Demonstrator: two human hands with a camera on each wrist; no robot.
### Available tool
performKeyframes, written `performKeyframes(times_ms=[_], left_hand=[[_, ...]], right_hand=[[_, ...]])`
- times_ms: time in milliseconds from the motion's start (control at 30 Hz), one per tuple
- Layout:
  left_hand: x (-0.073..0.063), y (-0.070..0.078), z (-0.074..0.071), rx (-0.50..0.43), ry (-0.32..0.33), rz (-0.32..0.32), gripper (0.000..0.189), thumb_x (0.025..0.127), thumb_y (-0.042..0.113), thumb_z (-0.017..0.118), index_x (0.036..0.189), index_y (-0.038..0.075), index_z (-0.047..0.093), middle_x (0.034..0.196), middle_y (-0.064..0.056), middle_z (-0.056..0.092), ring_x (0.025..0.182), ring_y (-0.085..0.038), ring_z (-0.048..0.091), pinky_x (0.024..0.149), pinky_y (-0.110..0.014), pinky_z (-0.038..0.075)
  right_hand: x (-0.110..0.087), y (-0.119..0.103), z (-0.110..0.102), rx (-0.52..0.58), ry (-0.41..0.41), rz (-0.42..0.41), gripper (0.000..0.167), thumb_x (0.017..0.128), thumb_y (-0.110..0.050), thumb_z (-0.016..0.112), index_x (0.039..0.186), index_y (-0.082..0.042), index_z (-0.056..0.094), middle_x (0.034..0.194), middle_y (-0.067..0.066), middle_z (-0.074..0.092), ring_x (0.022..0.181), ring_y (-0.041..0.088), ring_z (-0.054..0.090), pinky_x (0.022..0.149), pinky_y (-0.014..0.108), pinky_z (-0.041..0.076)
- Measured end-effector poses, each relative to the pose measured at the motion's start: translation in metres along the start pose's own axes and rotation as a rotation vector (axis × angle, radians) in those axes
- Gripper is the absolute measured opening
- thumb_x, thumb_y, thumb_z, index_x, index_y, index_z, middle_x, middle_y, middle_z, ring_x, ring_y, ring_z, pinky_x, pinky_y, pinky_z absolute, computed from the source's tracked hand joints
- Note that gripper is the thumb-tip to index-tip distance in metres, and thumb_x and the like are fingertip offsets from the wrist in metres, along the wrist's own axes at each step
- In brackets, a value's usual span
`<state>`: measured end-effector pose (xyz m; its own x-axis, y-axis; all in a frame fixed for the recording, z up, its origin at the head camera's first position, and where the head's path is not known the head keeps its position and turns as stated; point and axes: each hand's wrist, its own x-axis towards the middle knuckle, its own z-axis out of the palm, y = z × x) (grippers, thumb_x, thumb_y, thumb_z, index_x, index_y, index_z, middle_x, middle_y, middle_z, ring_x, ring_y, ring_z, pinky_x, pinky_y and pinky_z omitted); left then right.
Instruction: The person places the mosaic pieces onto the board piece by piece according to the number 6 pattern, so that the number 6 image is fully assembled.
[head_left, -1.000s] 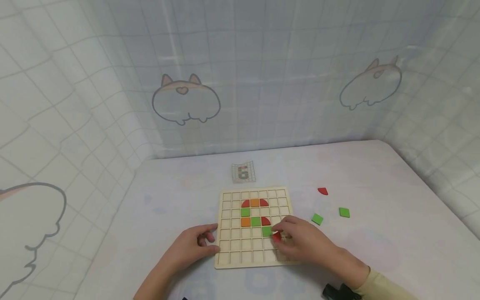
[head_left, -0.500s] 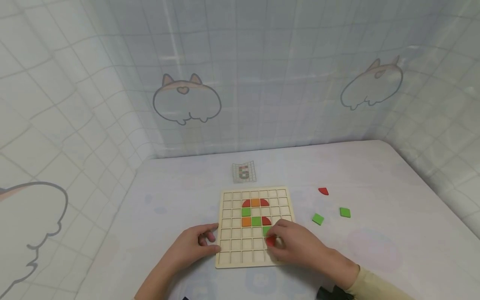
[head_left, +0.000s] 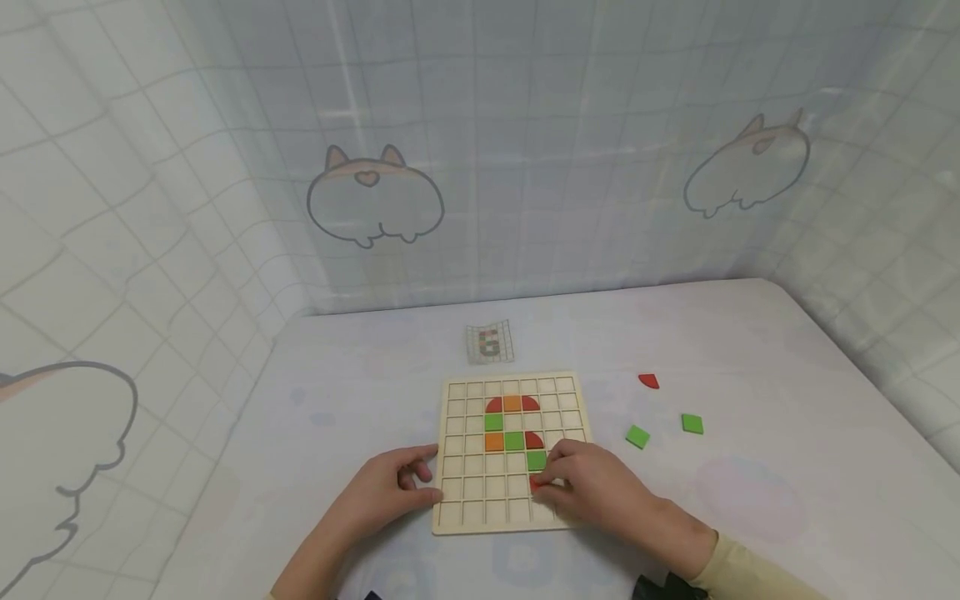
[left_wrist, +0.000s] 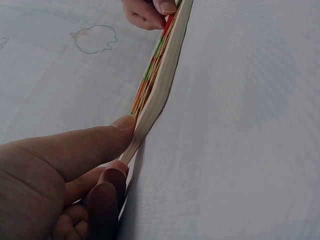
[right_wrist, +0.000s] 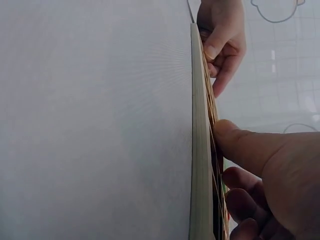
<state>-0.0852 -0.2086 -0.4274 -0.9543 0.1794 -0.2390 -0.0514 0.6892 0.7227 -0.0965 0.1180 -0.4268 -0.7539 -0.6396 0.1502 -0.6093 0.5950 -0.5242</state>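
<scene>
A wooden grid board (head_left: 480, 521) holds red, orange and green tiles in some of its squares. My right hand (head_left: 600, 483) pinches a red quarter-circle tile (head_left: 534, 484) between thumb and fingers, low over the board, just below a green square tile (head_left: 536, 460); the fingers hide most of the red tile. In the right wrist view, the thumb (right_wrist: 227, 129) reaches down to the board's surface. My left hand (head_left: 382, 492) touches the board's left edge, forefinger and thumb set apart along it. The left wrist view shows that thumb (left_wrist: 122, 121) lying against the edge.
Right of the board lie a loose red quarter-circle tile (head_left: 649, 381) and two green square tiles, one nearer (head_left: 637, 437) and one farther out (head_left: 692, 423). A small patterned card (head_left: 490, 342) lies behind the board. Patterned curtains (head_left: 525, 167) surround the table.
My right hand has moved left and slightly down over the board with the red tile, bringing it beneath the green square tile. The left hand has stayed at the board's edge.
</scene>
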Motion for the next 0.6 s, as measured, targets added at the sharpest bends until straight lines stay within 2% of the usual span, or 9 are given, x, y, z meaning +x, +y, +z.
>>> performKeyframes(times_ms=[267, 600], left_hand=[[0.0002, -0.0027, -0.0002, 0.004, 0.004, 0.009, 0.069, 0.073, 0.042, 0.086, 0.133, 0.016, 0.064, 0.091, 0.009, 0.062, 0.072, -0.015, 0.054, 0.061, -0.028, 0.043], [0.0011, -0.0039, 0.0, -0.002, -0.009, 0.013, 0.069, 0.074, 0.042, 0.086, 0.133, 0.015, 0.064, 0.091, 0.008, 0.062, 0.072, -0.016, 0.054, 0.061, -0.028, 0.044]], right_hand=[[0.0014, 0.0022, 0.0005, -0.001, 0.033, -0.063, 0.011, 0.084, -0.024, 0.081, 0.094, -0.02, 0.082, 0.088, -0.017, 0.059, 0.076, -0.004, 0.053, 0.068, 0.017, 0.046], [-0.0038, 0.0028, -0.0076, 0.001, 0.043, -0.046, 0.012, 0.086, -0.024, 0.08, 0.097, -0.022, 0.081, 0.091, -0.018, 0.058, 0.08, -0.002, 0.053, 0.07, 0.018, 0.047]])
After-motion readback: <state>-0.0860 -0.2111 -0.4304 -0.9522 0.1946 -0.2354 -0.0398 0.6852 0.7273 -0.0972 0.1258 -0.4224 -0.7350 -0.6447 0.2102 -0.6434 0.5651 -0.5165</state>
